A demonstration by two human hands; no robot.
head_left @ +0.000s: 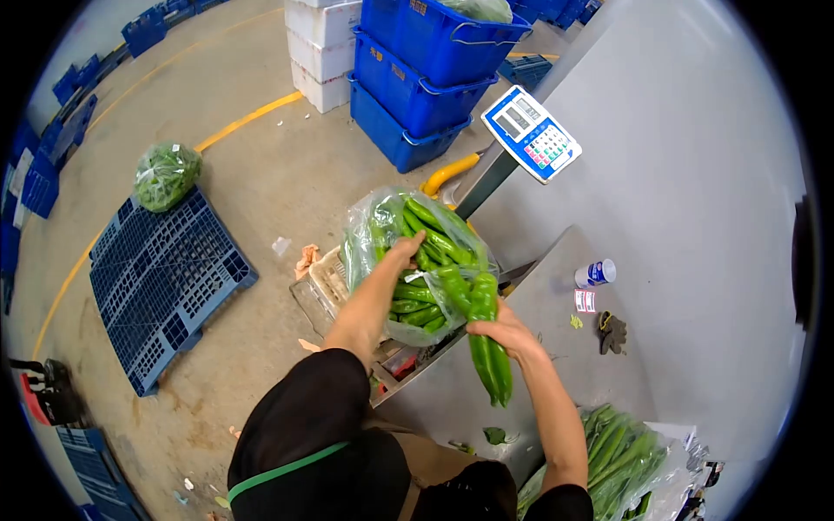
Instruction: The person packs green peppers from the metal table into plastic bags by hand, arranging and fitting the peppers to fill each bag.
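Note:
A clear plastic bag full of long green peppers stands open in the middle of the view. My left hand reaches into its mouth, its fingers on the peppers and partly hidden among them. To the right, my right hand is closed around a few long green peppers, which hang over the edge of the grey metal table. Their upper ends touch the bag's side. At the lower right lies another clear bag of long green peppers.
A scale display stands beyond the bag. Blue crates and white foam boxes are stacked behind. A blue pallet bears a bag of greens. A white cup and dark glove lie right.

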